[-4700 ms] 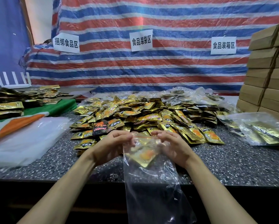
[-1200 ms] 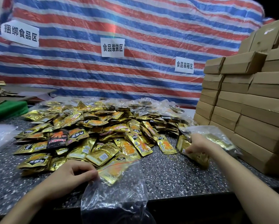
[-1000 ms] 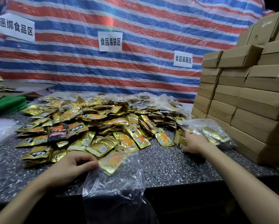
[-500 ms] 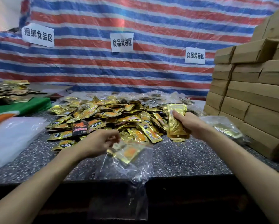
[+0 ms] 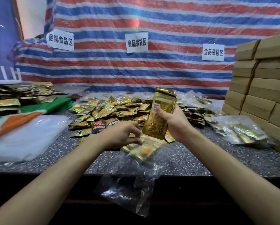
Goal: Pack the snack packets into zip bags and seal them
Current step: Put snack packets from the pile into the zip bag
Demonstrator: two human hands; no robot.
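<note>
Left grip point(image 5: 121, 135) pinches zip bag point(image 5: 136, 184); right grip point(image 5: 175, 123) holds gold packets point(image 5: 158, 120). Packet heap point(image 5: 116, 109) at twelve o'clock; boxes point(image 5: 257, 98) at three.

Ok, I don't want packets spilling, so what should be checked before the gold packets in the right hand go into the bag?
1. Right hand grips the gold packets: ok.
2. Left hand pinches the zip bag at its mouth: ok.
3. Mouth spread wide enough: cannot tell.
4. Packets' lower end close to the mouth: ok.
5. Bag wholly supported by the counter: not ok, its lower part hangs over the edge.
</note>
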